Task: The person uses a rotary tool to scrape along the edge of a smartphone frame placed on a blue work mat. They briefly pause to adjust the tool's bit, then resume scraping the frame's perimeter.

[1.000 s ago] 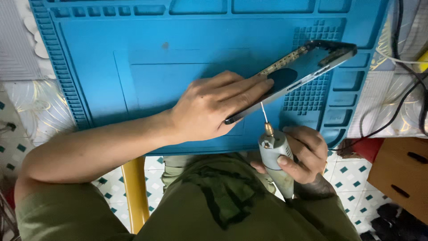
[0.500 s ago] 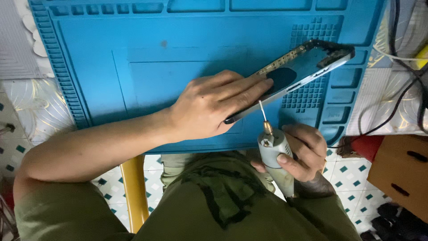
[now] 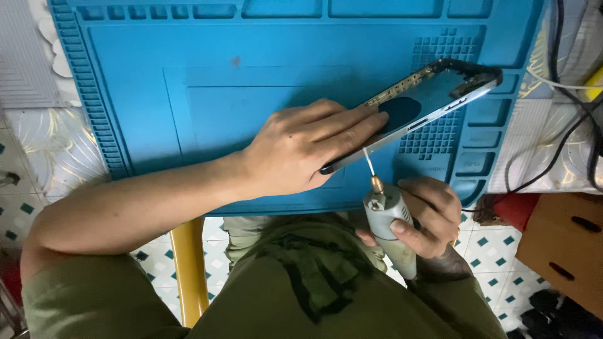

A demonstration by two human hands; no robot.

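Silicone work mat (image 3: pixel 188 75), blue and wide, covers most of the counter, with small compartments along its top and right edges and much bare flat room on the left half. On its right part a phone frame (image 3: pixel 433 94) is held tilted, one long edge raised, the near end lower by the mat's front border. The left hand (image 3: pixel 301 147) lies over the frame's near end, fingers stretched flat and pressing it, so the hand grips the frame. The right hand (image 3: pixel 427 216) is clenched around a small grey rotary tool (image 3: pixel 389 226), just past the front edge of the mat. Its thin bit (image 3: pixel 369 164) touches the lower side edge of the frame. The work on this edge looks underway; how much is finished I cannot tell. Cables (image 3: pixel 565 94) lie near at the right.
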